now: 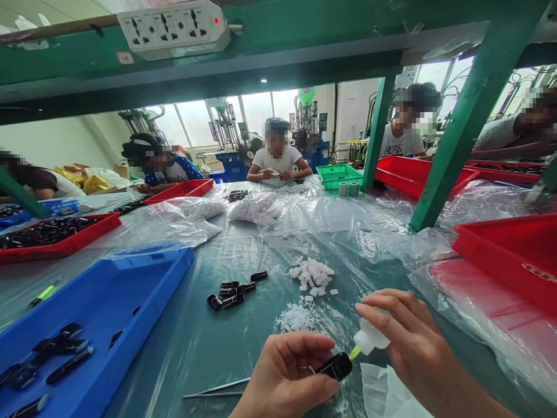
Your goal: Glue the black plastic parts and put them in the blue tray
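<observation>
My left hand (293, 371) pinches a small glossy black plastic part (337, 367) between thumb and fingers. In my right hand (413, 342) is a small white squeeze bottle (369, 337), fingers closed round it. Its yellow-green nozzle tip (355, 352) is at the end of the black part; whether they touch I cannot tell. Thin metal tweezers (217, 390) stick out leftward from beside my left hand, their other end hidden. Beyond my hands lie a heap of tiny white pieces (298, 316), a pile of larger white pieces (312, 274) and several black parts (232, 293).
A blue tray (148, 307) with black parts stands left, a red tray (509, 249) right. Plastic sheeting (331, 226) covers the table. A green frame post (461, 128) and an overhead beam with a power strip (174, 26) stand ahead. Several people sit around the table.
</observation>
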Demonstrator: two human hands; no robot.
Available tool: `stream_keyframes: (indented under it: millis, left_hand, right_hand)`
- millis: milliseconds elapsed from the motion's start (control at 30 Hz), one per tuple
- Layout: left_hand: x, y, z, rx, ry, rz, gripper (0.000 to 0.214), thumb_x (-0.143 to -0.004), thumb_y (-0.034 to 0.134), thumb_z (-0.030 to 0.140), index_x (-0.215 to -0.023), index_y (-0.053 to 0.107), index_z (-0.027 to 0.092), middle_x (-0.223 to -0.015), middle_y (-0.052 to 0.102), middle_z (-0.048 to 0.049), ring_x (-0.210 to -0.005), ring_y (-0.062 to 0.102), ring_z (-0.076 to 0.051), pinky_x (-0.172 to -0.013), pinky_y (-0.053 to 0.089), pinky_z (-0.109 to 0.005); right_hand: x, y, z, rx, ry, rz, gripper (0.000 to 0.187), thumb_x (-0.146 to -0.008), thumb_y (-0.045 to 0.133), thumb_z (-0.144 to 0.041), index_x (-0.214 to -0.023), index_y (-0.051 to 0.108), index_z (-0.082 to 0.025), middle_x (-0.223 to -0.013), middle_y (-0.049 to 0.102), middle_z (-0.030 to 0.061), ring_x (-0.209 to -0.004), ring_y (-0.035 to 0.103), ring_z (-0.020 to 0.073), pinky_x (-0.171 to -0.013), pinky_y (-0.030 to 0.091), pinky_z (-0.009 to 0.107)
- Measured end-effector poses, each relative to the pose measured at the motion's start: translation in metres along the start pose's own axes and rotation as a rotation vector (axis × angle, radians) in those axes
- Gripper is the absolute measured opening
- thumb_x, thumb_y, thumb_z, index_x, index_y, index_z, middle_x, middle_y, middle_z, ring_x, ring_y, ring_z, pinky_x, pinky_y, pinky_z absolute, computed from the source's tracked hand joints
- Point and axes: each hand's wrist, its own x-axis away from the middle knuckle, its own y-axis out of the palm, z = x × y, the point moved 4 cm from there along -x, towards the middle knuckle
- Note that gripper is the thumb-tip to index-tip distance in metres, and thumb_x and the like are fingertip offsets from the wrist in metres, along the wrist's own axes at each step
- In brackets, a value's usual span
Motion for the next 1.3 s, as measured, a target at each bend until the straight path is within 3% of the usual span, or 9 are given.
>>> stream_keyframes:
  millis: [900, 1300]
  left_hand:
    - [0.0, 0.002, 0.0, -0.03, -0.01, -0.018, 0.033, -0.047, 0.085, 0.017, -0.078, 0.074, 0.012, -0.071, 0.07, -0.0072, -0.063, 0.06, -0.013, -0.053, 0.048, -0.02]
    - [0.001, -0.003, 0.006, -0.103, 0.053, 0.051, 0.033, -0.05, 0.085, 0.022, -0.08, 0.073, 0.014, -0.075, 0.071, -0.0079, -0.063, 0.061, -0.012, -0.056, 0.048, -0.019]
  right_hand:
    - [-0.004, -0.004, -0.001, 0.039, -0.021, 0.02, 0.043, -0.078, 0.032, 0.004, -0.098, 0.062, -0.02, -0.091, 0.064, 0.0048, -0.092, 0.055, 0.0193, -0.076, 0.046, 0.035]
    - [0.006, 0.007, 0.003, 0.014, 0.085, -0.025, 0.05, -0.072, 0.032, 0.008, -0.104, 0.059, -0.02, -0.095, 0.063, 0.0038, -0.094, 0.057, 0.019, -0.08, 0.04, 0.036]
